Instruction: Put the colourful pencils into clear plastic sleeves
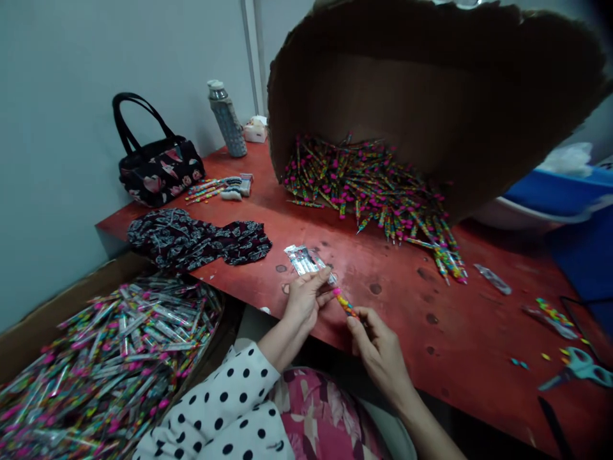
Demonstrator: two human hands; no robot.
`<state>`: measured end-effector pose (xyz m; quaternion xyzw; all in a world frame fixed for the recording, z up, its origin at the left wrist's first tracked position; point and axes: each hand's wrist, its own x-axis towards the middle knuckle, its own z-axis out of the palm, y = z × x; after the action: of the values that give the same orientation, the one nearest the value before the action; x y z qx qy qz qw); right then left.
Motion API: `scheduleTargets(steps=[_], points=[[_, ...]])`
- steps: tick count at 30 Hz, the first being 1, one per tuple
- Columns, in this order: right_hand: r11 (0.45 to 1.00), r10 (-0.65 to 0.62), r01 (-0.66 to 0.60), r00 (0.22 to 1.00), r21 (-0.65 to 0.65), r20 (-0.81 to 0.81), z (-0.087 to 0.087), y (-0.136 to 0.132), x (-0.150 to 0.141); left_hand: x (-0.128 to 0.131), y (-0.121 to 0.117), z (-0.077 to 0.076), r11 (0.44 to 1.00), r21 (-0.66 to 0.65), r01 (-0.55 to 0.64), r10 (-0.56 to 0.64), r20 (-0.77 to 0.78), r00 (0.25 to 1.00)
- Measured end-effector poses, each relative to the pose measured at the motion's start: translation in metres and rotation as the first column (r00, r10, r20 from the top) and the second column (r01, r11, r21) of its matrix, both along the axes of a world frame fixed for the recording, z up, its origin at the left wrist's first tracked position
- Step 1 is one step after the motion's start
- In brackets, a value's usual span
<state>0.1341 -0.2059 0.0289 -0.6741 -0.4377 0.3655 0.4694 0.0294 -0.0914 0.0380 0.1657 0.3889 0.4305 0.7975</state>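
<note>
My right hand [376, 338] pinches a multicoloured pencil [345, 303] near its lower end, just over the front of the red table. The pencil's pink end points up and left, at the fingertips of my left hand [306, 299]. That hand is closed, its thumb and finger pinching the edge of a clear and silver printed wrapper [330, 277]. Whether the pencil's end is inside the wrapper, I cannot tell. Beyond my left hand, several flat silver wrappers [301, 259] lie side by side on the table.
A big cardboard box [383, 83] on its side spills pencils [364, 179] onto the red table [383, 268]. Wrapped pencils [138, 332] fill a box at lower left. Scissors [577, 369] lie right; a dark cloth [191, 239], handbag [160, 166] and flask [228, 121] sit left.
</note>
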Motion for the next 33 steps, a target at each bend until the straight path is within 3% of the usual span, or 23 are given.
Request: scheduleTargets(steps=[5,12,15,19,26,31,33], points=[[0.999,0.007,-0.008,1.000,-0.033,-0.026,0.001,0.007,0.000,0.001,-0.006,0.004,0.998,0.059,0.024,-0.028,0.060,0.998],[0.998,0.020,-0.028,0.991,-0.061,-0.135,0.005,0.006,-0.002,0.002,-0.010,0.004,0.981,0.190,0.046,-0.029,-0.091,0.995],[0.999,0.017,-0.026,0.983,-0.042,-0.185,0.009,0.012,-0.002,0.005,-0.016,0.002,0.962,0.250,0.108,-0.074,-0.141,0.987],[1.000,-0.010,0.016,0.930,0.013,-0.367,0.009,0.022,-0.002,0.008,-0.023,-0.002,0.935,0.275,0.223,-0.167,-0.216,0.962],[0.999,0.025,-0.008,0.836,0.034,-0.547,-0.002,0.013,0.000,-0.002,-0.019,-0.003,0.971,0.235,0.036,-0.014,-0.092,0.996],[0.998,0.010,0.030,0.836,0.063,-0.549,-0.001,0.022,-0.004,0.002,-0.032,-0.005,0.943,0.253,0.215,-0.208,-0.054,0.977],[0.998,0.020,0.012,0.828,0.054,-0.560,0.002,0.028,-0.008,-0.003,-0.034,-0.002,0.953,0.257,0.163,-0.149,-0.073,0.986]])
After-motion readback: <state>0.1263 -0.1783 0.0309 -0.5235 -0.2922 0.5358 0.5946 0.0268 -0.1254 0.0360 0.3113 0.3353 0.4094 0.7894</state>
